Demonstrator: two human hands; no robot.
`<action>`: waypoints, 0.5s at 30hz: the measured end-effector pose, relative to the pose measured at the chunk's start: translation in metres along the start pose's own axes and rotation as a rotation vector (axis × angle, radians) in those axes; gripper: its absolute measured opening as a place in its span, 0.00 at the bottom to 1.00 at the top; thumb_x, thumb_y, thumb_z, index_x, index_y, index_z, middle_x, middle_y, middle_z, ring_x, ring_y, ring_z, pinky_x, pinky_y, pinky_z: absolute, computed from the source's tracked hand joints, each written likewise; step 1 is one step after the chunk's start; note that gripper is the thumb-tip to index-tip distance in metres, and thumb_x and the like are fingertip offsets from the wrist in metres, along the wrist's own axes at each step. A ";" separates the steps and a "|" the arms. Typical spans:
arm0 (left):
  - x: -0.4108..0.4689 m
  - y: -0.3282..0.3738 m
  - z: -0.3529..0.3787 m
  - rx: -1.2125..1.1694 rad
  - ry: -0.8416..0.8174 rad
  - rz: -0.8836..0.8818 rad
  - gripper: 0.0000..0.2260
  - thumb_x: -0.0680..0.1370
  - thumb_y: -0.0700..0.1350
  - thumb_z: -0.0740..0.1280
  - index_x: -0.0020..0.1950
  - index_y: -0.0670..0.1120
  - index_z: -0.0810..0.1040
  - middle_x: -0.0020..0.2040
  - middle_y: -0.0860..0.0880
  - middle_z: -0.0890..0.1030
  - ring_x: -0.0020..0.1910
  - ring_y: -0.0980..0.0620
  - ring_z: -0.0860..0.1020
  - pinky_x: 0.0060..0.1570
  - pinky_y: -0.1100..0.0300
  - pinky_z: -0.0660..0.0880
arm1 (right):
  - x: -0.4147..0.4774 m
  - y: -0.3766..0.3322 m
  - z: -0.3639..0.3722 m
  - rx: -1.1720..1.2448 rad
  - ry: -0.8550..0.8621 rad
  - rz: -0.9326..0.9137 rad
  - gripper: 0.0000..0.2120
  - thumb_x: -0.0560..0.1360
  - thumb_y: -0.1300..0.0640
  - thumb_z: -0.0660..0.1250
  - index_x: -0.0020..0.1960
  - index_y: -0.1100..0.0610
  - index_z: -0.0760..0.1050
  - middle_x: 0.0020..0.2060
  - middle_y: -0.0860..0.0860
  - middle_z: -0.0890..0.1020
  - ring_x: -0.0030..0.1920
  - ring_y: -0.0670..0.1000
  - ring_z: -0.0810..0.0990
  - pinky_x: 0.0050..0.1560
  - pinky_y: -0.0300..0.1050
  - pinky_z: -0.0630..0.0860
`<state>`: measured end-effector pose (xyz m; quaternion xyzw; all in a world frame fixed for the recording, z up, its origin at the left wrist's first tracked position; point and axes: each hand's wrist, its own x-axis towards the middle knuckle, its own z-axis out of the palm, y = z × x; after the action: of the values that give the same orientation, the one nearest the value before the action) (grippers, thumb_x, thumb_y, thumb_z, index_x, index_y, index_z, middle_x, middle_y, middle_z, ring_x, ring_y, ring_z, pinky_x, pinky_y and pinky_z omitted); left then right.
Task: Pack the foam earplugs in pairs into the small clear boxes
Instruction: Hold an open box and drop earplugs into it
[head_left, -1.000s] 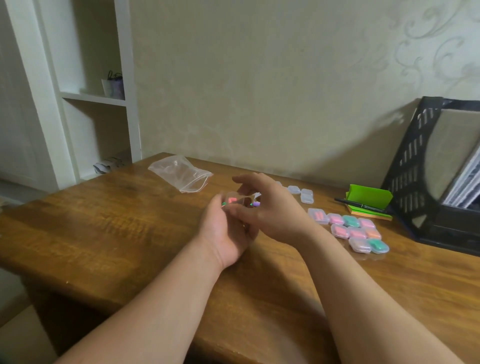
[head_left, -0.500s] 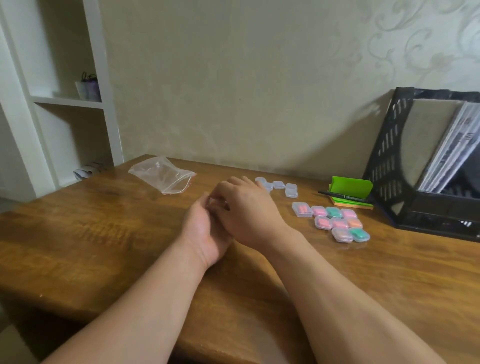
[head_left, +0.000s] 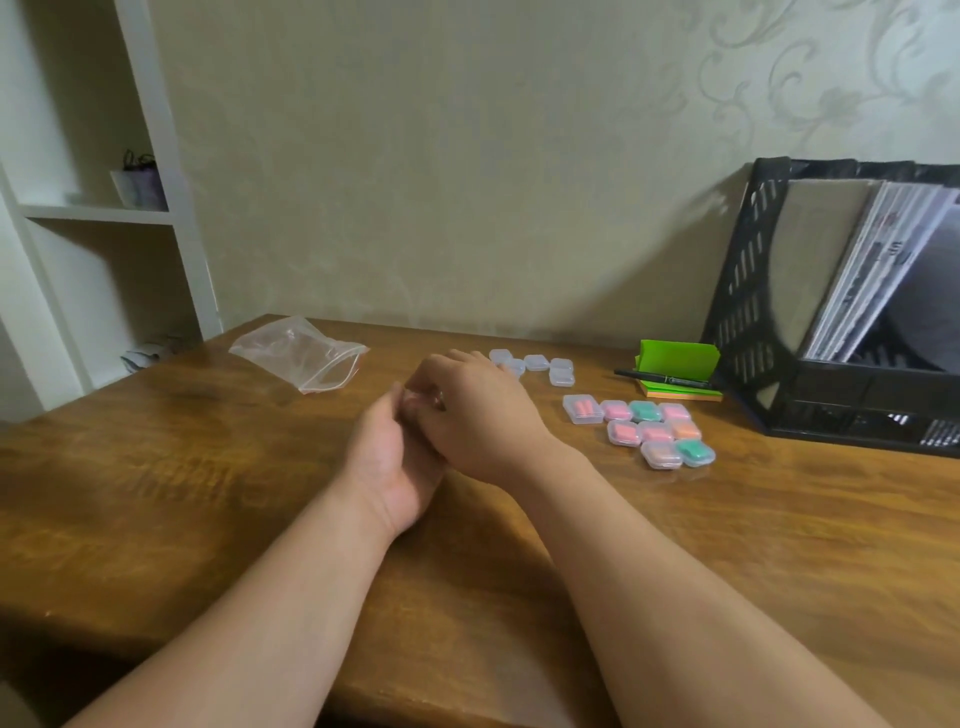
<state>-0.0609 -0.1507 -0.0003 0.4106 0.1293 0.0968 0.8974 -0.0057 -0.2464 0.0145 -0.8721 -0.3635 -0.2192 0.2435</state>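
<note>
Left hand and right hand pressed together over table, contents hidden
Both curled against each other; cannot tell what they grip. Empty boxes just beyond right hand, filled boxes further right; right hand nearer both

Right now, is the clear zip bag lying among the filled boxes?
No, the clear zip bag lies alone at far left, while the filled boxes cluster at right near the file rack.
</note>
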 end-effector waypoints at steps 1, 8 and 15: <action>0.004 -0.001 -0.002 0.027 0.014 0.015 0.24 0.91 0.54 0.50 0.64 0.44 0.83 0.54 0.41 0.89 0.54 0.46 0.87 0.61 0.50 0.79 | 0.000 0.000 -0.003 0.065 -0.035 0.015 0.08 0.82 0.48 0.68 0.56 0.50 0.83 0.51 0.47 0.82 0.55 0.52 0.78 0.56 0.54 0.76; 0.014 -0.006 -0.007 0.179 0.042 0.062 0.18 0.84 0.51 0.52 0.46 0.48 0.79 0.35 0.48 0.74 0.31 0.51 0.68 0.33 0.55 0.64 | 0.000 0.006 -0.025 0.386 -0.199 0.100 0.10 0.81 0.45 0.74 0.54 0.51 0.81 0.51 0.43 0.85 0.45 0.43 0.84 0.42 0.37 0.78; 0.008 -0.016 0.001 0.378 -0.023 0.164 0.19 0.88 0.51 0.54 0.57 0.46 0.83 0.45 0.45 0.83 0.37 0.49 0.77 0.36 0.54 0.70 | 0.001 0.023 -0.029 0.395 -0.227 0.125 0.11 0.79 0.50 0.75 0.60 0.49 0.82 0.52 0.42 0.86 0.55 0.42 0.84 0.58 0.43 0.81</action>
<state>-0.0524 -0.1594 -0.0131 0.5820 0.1009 0.1388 0.7949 0.0063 -0.2773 0.0317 -0.8473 -0.3697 -0.0287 0.3802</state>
